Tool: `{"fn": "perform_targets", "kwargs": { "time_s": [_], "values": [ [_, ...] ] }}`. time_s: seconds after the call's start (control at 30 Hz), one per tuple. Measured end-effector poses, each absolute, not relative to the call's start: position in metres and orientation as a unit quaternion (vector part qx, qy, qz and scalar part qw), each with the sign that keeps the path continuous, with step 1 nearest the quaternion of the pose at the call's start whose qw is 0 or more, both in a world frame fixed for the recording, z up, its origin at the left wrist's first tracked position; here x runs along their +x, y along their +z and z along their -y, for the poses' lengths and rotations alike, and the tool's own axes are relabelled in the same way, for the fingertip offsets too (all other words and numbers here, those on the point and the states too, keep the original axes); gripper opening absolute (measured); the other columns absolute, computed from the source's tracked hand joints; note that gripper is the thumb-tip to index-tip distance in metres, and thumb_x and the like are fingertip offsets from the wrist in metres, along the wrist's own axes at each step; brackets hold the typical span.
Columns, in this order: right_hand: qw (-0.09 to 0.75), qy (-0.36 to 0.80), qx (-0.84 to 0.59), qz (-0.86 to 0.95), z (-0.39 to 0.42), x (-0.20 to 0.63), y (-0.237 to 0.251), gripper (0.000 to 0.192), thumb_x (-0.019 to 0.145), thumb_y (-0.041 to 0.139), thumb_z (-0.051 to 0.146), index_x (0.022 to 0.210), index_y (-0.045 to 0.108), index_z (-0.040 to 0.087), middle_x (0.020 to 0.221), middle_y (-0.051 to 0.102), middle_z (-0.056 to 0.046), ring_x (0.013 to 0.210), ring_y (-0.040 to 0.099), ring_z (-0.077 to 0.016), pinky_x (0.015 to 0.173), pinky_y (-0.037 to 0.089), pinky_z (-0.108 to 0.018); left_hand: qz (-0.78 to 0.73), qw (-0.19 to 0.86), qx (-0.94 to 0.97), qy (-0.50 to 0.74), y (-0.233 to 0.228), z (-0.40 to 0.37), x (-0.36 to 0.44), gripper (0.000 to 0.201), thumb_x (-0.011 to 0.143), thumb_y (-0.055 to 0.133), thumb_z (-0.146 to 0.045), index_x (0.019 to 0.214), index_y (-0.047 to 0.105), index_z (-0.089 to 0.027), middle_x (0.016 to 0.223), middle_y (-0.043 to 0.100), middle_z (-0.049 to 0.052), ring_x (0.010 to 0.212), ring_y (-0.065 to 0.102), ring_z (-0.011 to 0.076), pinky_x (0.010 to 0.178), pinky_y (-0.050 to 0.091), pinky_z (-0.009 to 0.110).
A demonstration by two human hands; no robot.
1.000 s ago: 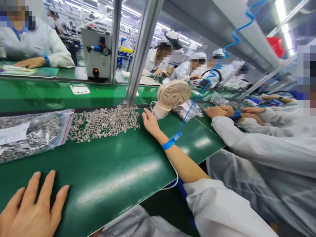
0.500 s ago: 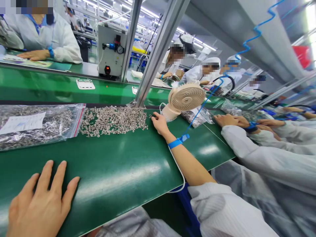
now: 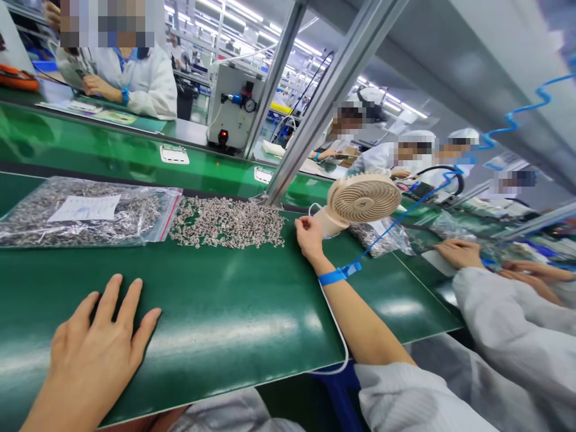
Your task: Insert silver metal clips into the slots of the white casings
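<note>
My left hand (image 3: 96, 342) lies flat on the green work surface (image 3: 216, 288), fingers spread, holding nothing. A loose heap of small silvery metal parts (image 3: 229, 223) is spread out beyond it. Just right of that heap is my right hand (image 3: 310, 238), with thumb and fingertips pinched together; whatever is between them is too small to make out. A blue wrist strap (image 3: 333, 276) with a coiled cord circles my right wrist. Close behind the right hand stands a beige desk fan (image 3: 364, 201). To the left of the heap, a clear zip bag (image 3: 135, 222) full of similar parts bears a white label.
A metal post (image 3: 333, 102) rises behind the heap. Beyond runs a green conveyor (image 3: 144, 147) carrying white plates. Another bag of parts (image 3: 382, 235) lies behind the fan. A co-worker's hand (image 3: 459, 253) is at right; several people sit opposite. A white cable (image 3: 335, 324) crosses the table edge.
The camera view has shifted and tilted. My right hand has drawn slightly away from the heap's edge, its fingertips curling together. My left hand stays flat on the surface.
</note>
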State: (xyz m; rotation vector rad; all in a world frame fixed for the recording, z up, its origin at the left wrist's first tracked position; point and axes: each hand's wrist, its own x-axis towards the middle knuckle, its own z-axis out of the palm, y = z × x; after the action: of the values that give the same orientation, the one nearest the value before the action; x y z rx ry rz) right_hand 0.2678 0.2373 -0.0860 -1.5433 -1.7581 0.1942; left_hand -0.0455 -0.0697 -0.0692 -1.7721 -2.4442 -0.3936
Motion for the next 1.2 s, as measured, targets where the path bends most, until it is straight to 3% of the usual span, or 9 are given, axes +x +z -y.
{"fn": "perform_targets", "kwargs": {
  "time_s": [0.13,0.23,0.4,0.6,0.87,1.0,1.1,1.2],
  "values": [
    [0.348,0.083,-0.555,0.751,-0.228,0.248,-0.080,0.037,0.080,0.037,0.029,0.103,0.062,0.014,0.109,0.065,-0.014,0.101,0.059,-0.0242,0.090,0.045,-0.041,0.804,0.108,-0.577,-0.092,-0.077,0.068,-0.043,0.056,0.089,0.025,-0.043,0.130,0.050,-0.014,0.141,0.039,0.015,0.116,0.045,0.0401,0.080,0.048,0.056],
    [0.299,0.091,-0.517,0.797,-0.220,0.221,-0.076,0.045,0.084,0.039,0.035,0.120,0.056,0.015,0.137,0.047,-0.014,0.129,0.040,-0.0275,0.105,0.032,-0.048,0.805,0.120,-0.574,-0.090,-0.080,0.067,-0.043,0.055,0.089,0.025,-0.042,0.129,0.051,-0.013,0.139,0.041,0.016,0.114,0.046,0.0400,0.080,0.048,0.055],
    [0.181,0.116,-0.476,0.852,-0.206,0.182,-0.073,0.050,0.087,0.041,0.046,0.133,0.046,0.027,0.148,0.031,-0.006,0.135,0.028,-0.0369,0.102,0.024,-0.067,0.800,0.130,-0.581,-0.079,-0.083,0.068,-0.047,0.056,0.090,0.023,-0.043,0.129,0.051,-0.013,0.140,0.040,0.016,0.113,0.047,0.0390,0.084,0.047,0.054],
    [0.115,0.132,-0.467,0.867,-0.195,0.186,-0.066,0.055,0.089,0.037,0.047,0.139,0.039,0.022,0.149,0.026,-0.009,0.136,0.026,-0.0347,0.104,0.025,-0.064,0.804,0.124,-0.577,-0.069,-0.084,0.068,-0.050,0.058,0.090,0.021,-0.045,0.130,0.049,-0.015,0.139,0.041,0.015,0.115,0.046,0.0381,0.085,0.047,0.053],
    [0.149,0.120,-0.466,0.864,-0.190,0.187,-0.057,0.054,0.090,0.037,0.045,0.135,0.043,0.016,0.147,0.031,-0.015,0.135,0.031,-0.0310,0.105,0.029,-0.058,0.800,0.148,-0.577,-0.069,-0.079,0.068,-0.045,0.055,0.092,0.021,-0.042,0.128,0.052,-0.015,0.136,0.046,0.013,0.112,0.048,0.0373,0.079,0.049,0.050],
    [0.280,0.097,-0.487,0.822,-0.191,0.208,-0.038,0.053,0.090,0.030,0.044,0.129,0.051,0.015,0.137,0.047,-0.012,0.130,0.040,-0.0250,0.108,0.031,-0.046,0.795,0.161,-0.580,-0.076,-0.078,0.068,-0.044,0.053,0.093,0.023,-0.041,0.127,0.053,-0.014,0.136,0.046,0.014,0.111,0.049,0.0373,0.079,0.049,0.050],
    [0.366,0.054,-0.517,0.772,-0.183,0.248,-0.025,0.058,0.083,0.039,0.052,0.120,0.058,0.012,0.125,0.058,-0.015,0.121,0.050,-0.0277,0.106,0.035,-0.043,0.789,0.169,-0.584,-0.086,-0.078,0.069,-0.043,0.051,0.093,0.026,-0.040,0.126,0.054,-0.014,0.135,0.047,0.014,0.110,0.050,0.0371,0.078,0.049,0.049],
    [0.314,-0.019,-0.567,0.761,-0.164,0.304,-0.026,0.067,0.073,0.050,0.060,0.118,0.059,0.011,0.129,0.052,-0.019,0.120,0.049,-0.0341,0.101,0.038,-0.047,0.780,0.180,-0.591,-0.098,-0.077,0.070,-0.041,0.049,0.093,0.028,-0.039,0.125,0.054,-0.013,0.134,0.048,0.016,0.109,0.051,0.0379,0.075,0.049,0.048]
  ]
}}
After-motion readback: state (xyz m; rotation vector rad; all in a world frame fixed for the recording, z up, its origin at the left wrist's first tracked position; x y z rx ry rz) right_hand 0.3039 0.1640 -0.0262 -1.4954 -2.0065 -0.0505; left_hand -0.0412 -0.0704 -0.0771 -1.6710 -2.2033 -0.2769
